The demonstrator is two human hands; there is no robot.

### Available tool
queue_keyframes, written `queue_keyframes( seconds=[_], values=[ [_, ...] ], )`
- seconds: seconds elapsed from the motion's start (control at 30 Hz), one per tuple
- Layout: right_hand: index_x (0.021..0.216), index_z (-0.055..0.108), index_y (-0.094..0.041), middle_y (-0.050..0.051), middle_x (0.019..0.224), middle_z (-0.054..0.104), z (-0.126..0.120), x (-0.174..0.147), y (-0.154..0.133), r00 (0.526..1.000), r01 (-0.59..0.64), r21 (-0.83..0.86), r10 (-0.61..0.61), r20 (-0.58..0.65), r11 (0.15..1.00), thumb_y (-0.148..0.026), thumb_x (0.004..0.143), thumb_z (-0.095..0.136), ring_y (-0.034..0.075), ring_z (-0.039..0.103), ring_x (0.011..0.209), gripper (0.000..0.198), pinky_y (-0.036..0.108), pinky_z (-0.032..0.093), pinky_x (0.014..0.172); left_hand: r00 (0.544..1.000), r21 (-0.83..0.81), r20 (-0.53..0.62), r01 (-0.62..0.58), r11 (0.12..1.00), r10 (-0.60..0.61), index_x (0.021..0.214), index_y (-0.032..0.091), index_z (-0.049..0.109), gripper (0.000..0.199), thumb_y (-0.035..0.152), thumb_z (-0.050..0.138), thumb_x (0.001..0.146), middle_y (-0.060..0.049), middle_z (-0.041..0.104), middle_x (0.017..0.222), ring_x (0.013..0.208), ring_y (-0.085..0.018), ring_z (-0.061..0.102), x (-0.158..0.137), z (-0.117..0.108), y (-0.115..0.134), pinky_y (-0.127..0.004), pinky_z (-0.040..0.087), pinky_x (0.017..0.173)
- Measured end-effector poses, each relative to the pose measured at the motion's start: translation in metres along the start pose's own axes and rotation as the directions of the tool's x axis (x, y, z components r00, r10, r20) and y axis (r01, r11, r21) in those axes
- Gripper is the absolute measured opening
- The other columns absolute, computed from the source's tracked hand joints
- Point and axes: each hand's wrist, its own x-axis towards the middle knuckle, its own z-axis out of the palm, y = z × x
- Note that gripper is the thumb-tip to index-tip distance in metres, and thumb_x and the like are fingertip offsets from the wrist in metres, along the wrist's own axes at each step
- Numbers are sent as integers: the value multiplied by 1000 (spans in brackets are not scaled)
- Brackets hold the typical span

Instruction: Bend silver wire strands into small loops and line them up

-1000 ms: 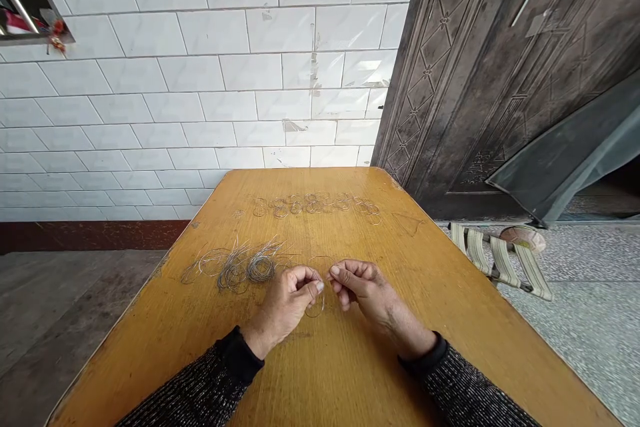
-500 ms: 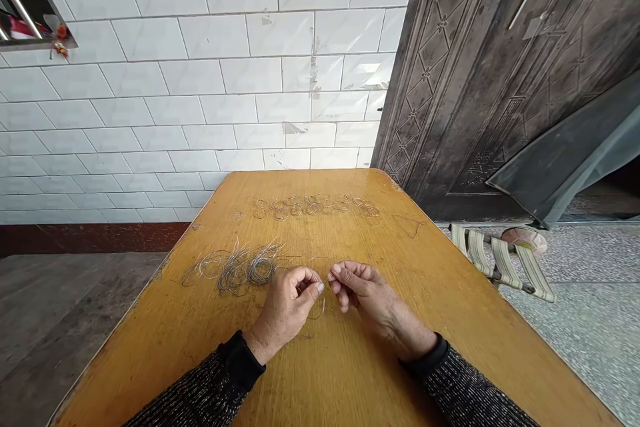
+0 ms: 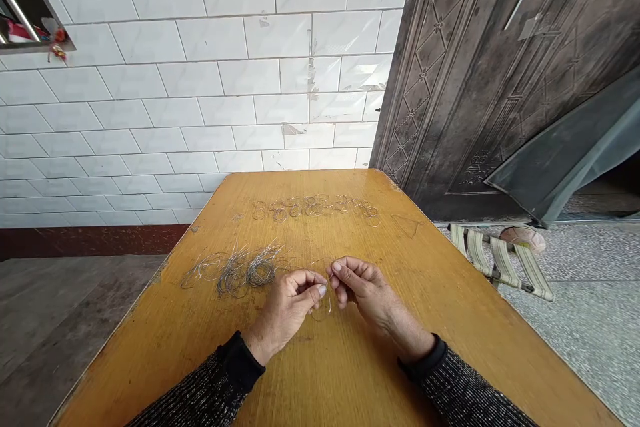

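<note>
Over the middle of the wooden table (image 3: 320, 373), my left hand (image 3: 290, 303) pinches a thin wire (image 3: 329, 307) between thumb and forefinger. My right hand (image 3: 365, 290) is closed on the same thin wire, its fingertips almost touching those of the left. Part of the wire hangs in a curve below the fingers, and a fine end shows above them. How the wire runs between the fingertips is too small to make out. Just left of my left hand lie bundles of coiled grey wire (image 3: 261, 270) with loose ends sticking up.
Several thin wire loops (image 3: 313, 205) lie in a row toward the table's far end. A bent wire piece (image 3: 413, 225) is near the right edge. Beyond stand a tiled wall (image 3: 225, 107) and a dark carved door (image 3: 450, 80). A striped folding stool (image 3: 500, 260) is on the floor at right.
My left hand has moved slightly right, bringing its fingertips closer to the right hand's. The hanging curve of wire has shifted right with it.
</note>
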Motion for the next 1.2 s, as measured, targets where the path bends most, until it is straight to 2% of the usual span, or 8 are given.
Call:
queue_keyframes(
  seconds=[0.17,0.37,0.6,0.67,0.8,0.97,1.07,1.2],
  values=[
    [64,59,-15,-3,54,55,0,0,1,999,37,2,-37,-7,999,-40,72,61,4,44,37,26,17,36,40,999,35,26,-41,999,40,75,14,59,16,28,51,77,1,50,62,53,-9,43,-2,-1,4,-22,35,51],
    [65,60,-15,-3,54,55,2,-2,-1,1000,23,48,-24,15,999,-41,70,62,3,43,37,27,17,36,40,992,79,77,-105,991,99,74,15,58,20,32,49,79,2,48,60,53,-9,41,-3,-2,5,-23,35,52],
    [58,56,-15,-4,50,52,1,-2,-6,998,60,-97,-60,1,993,-45,72,59,4,42,37,33,19,35,42,991,-11,131,-4,1000,5,88,14,60,26,35,50,77,-4,59,76,67,-13,52,-4,-9,10,-23,40,57],
    [58,55,-15,-4,49,51,0,-2,-6,997,74,-148,-73,15,986,-45,73,58,5,42,38,33,19,35,42,990,-7,142,16,1000,-15,86,14,62,28,38,50,77,-5,60,75,67,-13,52,-3,-12,11,-22,39,55],
    [59,53,-16,-4,50,50,1,-2,-5,998,65,-184,-59,35,981,-48,73,56,5,41,38,35,19,33,41,993,-25,97,71,997,-68,75,12,63,29,39,52,77,-3,57,67,60,-11,48,-1,-11,11,-21,36,50],
    [80,53,-18,-4,58,54,5,-3,-5,1000,-27,-159,27,-1,987,-47,62,67,6,45,43,37,18,33,39,997,-190,6,81,978,-81,82,11,61,30,39,56,74,-5,59,74,64,-12,53,0,-8,8,-24,42,57],
    [70,53,-16,-3,55,54,5,-3,-4,999,-48,-204,52,15,978,-44,59,69,6,45,44,34,17,31,39,995,-248,-28,90,965,-99,87,12,58,30,38,58,74,-6,61,79,64,-12,56,1,-10,7,-26,45,59],
    [63,54,-15,-5,45,50,4,-3,-3,998,-52,-250,55,5,967,-43,63,65,5,41,38,30,18,30,38,993,-255,-15,108,961,-116,84,11,56,27,37,59,74,-4,60,77,62,-11,58,1,-12,6,-25,45,57]
  ],
)
